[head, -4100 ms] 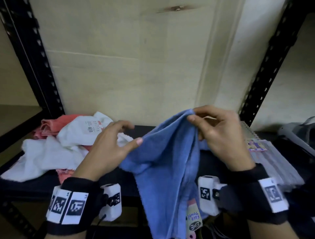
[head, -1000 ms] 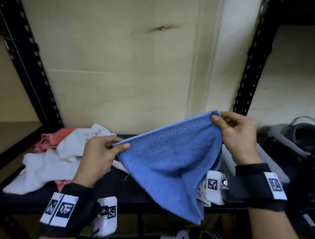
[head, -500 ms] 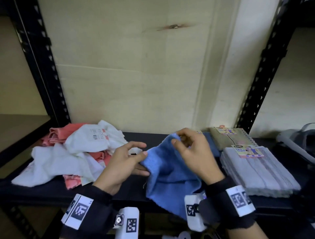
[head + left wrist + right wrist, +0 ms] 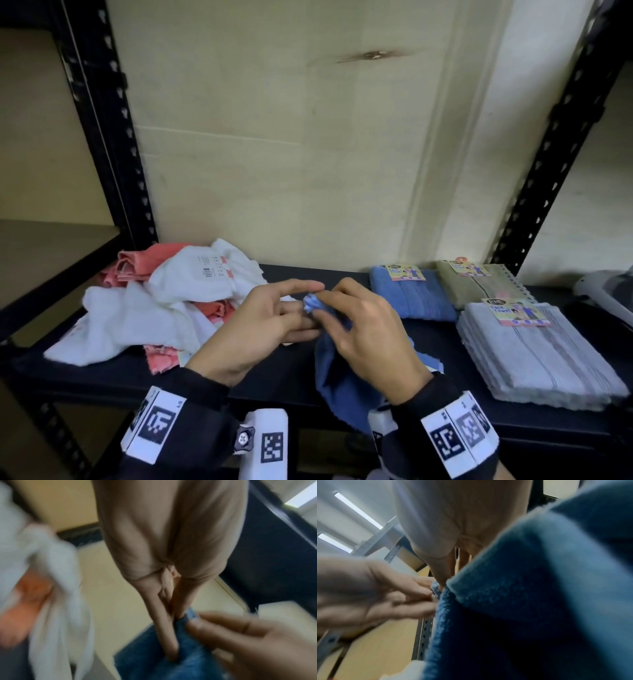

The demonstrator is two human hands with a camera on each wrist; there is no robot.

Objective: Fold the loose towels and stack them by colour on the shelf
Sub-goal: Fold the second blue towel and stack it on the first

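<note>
Nearest, the blue towel [image 4: 337,380] hangs over the front edge of the black shelf [image 4: 274,373]. The right hand [image 4: 368,337] pinches its bunched top corner; the left hand [image 4: 255,329] meets it there, fingers mostly straight. Behind lie loose white and coral towels [image 4: 164,301] and folded stacks [image 4: 534,356].

Both hands meet in front of body, forearms coming in from below, black wrist bands with white marker tags on each. Right hand [image 4: 366,329] back side up, fingers curled, thumb and fingers pinch bunched corner of blue towel [image 4: 346,380]. Left hand [image 4: 260,325] beside it, index finger stretched forward, other fingertips touch same corner; whether it pinches, cannot tell.
</note>
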